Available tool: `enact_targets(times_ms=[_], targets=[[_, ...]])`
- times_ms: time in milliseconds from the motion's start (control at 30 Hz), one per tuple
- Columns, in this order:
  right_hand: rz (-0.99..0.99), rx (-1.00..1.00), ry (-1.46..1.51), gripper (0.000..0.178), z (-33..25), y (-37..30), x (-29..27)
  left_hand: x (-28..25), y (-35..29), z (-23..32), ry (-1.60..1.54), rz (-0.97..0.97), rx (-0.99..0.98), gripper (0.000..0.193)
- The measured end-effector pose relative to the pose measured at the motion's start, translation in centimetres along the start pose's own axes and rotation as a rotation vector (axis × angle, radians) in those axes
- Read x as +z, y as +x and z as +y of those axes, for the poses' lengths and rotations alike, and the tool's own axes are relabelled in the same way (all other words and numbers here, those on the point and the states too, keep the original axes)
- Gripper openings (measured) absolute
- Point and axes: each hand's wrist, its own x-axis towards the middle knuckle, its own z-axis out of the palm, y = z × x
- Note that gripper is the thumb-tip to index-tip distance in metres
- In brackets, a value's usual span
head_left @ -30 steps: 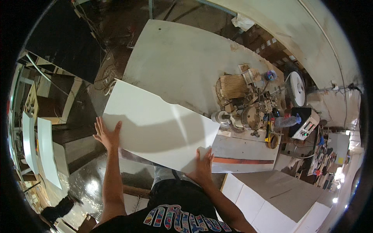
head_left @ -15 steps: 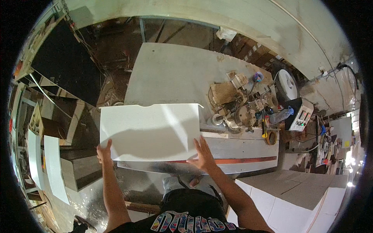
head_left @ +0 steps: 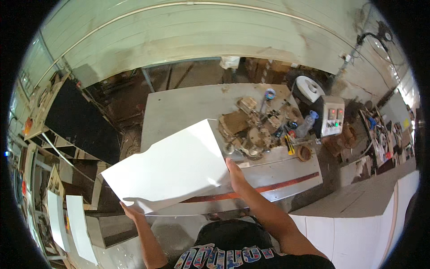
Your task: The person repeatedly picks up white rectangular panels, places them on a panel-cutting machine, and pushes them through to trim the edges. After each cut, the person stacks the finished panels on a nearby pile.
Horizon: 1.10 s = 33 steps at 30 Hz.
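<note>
A white rectangular panel (head_left: 170,166) with a shallow notch in its far edge is held slantwise over the near left part of the worktable (head_left: 174,105); its right end lies farther from me than its left. My left hand (head_left: 133,212) grips the near left corner, the thumb showing over the edge and the other fingers hidden beneath. On the right edge, my right hand (head_left: 235,175) is closed, most of its fingers out of sight behind the panel. Just beyond the right end stands a dusty edge-working machine (head_left: 253,134) with a motor.
A control box (head_left: 332,117), a plastic bottle (head_left: 307,124), a yellow cutter (head_left: 290,145) and a tape roll (head_left: 304,153) sit by the machine. White panels (head_left: 80,226) stand at left. White boards (head_left: 349,233) with a grey top lie near right. A reddish strip (head_left: 264,187) runs along the table's near side.
The panel has turned counterclockwise, its right end swinging away from me and its left end coming nearer. Both hands stay on it. My view has tilted up toward the wall.
</note>
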Motion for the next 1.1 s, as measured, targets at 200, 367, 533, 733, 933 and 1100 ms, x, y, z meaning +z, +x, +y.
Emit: enact_targets(times_ms=[200,367,533,733,933,1100], targets=[[0.396,0.038,0.4,0.066,-2.9,-1.3,-7.5,4.9,-11.3,-3.0,0.045,-0.156,0.018,0.103],[0.546,-0.187,0.57,0.048,0.1,-0.9,-17.8,9.2,-16.6,-8.0,-0.018,-0.375,-0.008,0.099],[0.778,-0.198,0.662,0.049,2.7,-1.7,-24.4,12.4,-22.1,-11.0,-0.029,-0.381,-0.076,0.095],[0.73,-0.129,0.773,0.05,3.8,-4.4,-27.3,13.7,-23.8,-8.2,-0.184,-0.48,-0.124,0.086],[0.628,-0.297,0.619,0.05,6.7,-3.0,-30.1,15.1,-28.0,-1.8,0.071,-0.643,0.238,0.066],[0.634,-0.313,0.669,0.041,8.3,-2.9,-31.7,15.2,-30.2,1.0,0.306,-0.519,0.352,0.053]])
